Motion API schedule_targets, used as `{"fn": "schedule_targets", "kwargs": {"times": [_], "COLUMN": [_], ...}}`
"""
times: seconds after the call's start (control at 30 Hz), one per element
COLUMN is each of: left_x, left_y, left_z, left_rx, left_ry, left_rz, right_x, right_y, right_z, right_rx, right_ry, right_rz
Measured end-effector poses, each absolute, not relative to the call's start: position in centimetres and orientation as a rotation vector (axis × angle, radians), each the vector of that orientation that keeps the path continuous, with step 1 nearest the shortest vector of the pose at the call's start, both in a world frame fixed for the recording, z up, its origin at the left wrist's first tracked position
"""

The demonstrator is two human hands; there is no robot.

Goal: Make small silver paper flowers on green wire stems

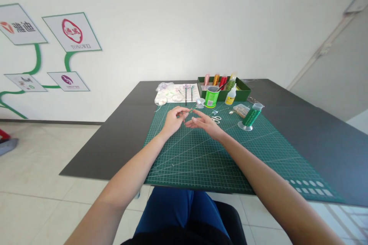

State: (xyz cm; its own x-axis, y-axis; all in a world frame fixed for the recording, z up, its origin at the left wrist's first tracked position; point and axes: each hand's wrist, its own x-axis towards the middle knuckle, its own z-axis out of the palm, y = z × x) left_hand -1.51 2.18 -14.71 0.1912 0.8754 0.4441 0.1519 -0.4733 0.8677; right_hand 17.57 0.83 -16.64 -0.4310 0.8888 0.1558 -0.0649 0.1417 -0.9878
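A thin green strand (192, 110) is pinched in the fingertips of the left hand (174, 120), above the cutting mat (184, 157) on the desk (120, 134); the right hand (206, 124) is held loosely spread, its index finger beside the strand's far end, though contact cannot be told. The handling seems midway: the strand has not been set down, while the scissors (216, 118) and the glue bottle (230, 95) are left unheld.
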Motion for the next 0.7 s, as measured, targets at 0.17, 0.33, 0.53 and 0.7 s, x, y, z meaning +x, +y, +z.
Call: {"fn": "schedule_targets", "kwargs": {"times": [0.17, 0.33, 0.53, 0.7], "left_x": [-1.6, -1.4, -1.2, -1.4], "left_y": [2.2, 2.4, 2.4, 2.7], "left_z": [-14.6, -15.0, -15.1, -15.4], "left_rx": [1.770, 1.607, 1.457, 1.557], "left_ry": [1.029, 1.041, 1.067, 1.091], "left_rz": [1.325, 1.309, 1.275, 1.309], "right_x": [17.9, 19.0, 19.5, 19.1], "right_y": [0.6, 1.1, 1.3, 1.0], "right_z": [-15.8, -15.3, -15.4, -15.4], "right_rx": [-0.846, -0.864, -0.995, -1.040], "right_ry": [-1.553, -1.566, -1.793, -1.987], "right_rz": [1.379, 1.302, 1.062, 0.780]}}
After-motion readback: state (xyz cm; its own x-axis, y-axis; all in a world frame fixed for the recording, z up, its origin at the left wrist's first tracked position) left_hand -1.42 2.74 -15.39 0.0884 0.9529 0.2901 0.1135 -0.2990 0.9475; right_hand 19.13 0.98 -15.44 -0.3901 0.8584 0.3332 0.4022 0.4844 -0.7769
